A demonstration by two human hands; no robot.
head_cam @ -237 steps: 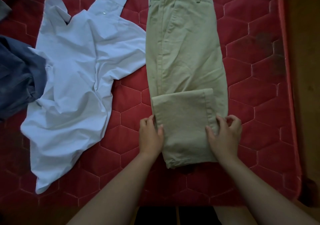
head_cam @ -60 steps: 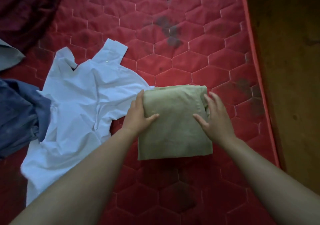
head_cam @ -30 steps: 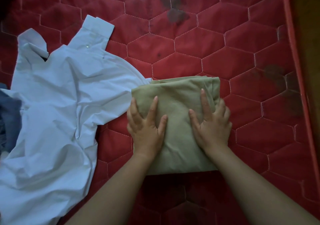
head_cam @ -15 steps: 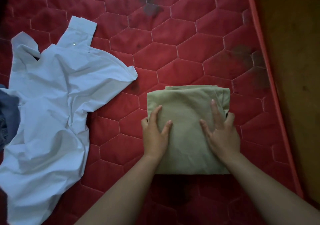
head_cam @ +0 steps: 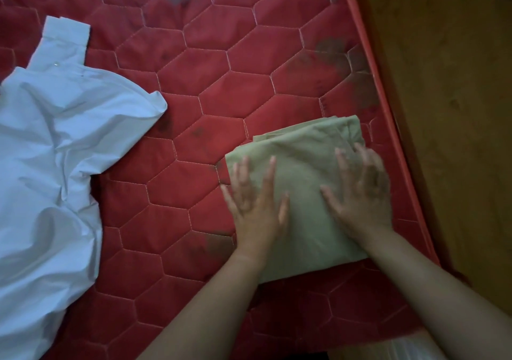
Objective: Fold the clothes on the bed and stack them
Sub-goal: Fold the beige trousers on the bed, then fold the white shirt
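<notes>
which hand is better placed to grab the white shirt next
Left. The left hand lies on the trousers' shirt-side edge; the right hand sits farther from the shirt, near the mattress edge.

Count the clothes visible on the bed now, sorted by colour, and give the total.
Khaki: 1, the folded trousers under both hands
Pale blue: 1, the unfolded shirt lying to the left
Total: 2
</notes>
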